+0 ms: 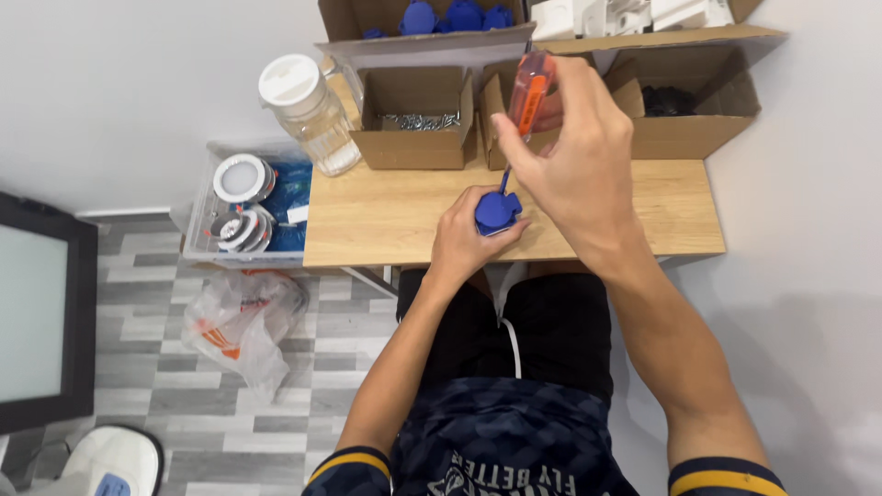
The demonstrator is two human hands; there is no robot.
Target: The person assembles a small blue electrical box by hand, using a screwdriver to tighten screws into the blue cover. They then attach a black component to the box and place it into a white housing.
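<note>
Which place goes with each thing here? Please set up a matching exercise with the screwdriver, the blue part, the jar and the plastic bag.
Things:
1. screwdriver
2. blue part
3. clear jar
4. plastic bag

Places:
A. on the floor by the table
B. in the right hand
C. at the table's left rear corner
D. under the left hand

Pairs: 1-B, 2-D, 3-C, 4-A

Left hand [464, 237] lies curled, palm down, while the raised right hand [574, 156] closes in a fist-like grip
</note>
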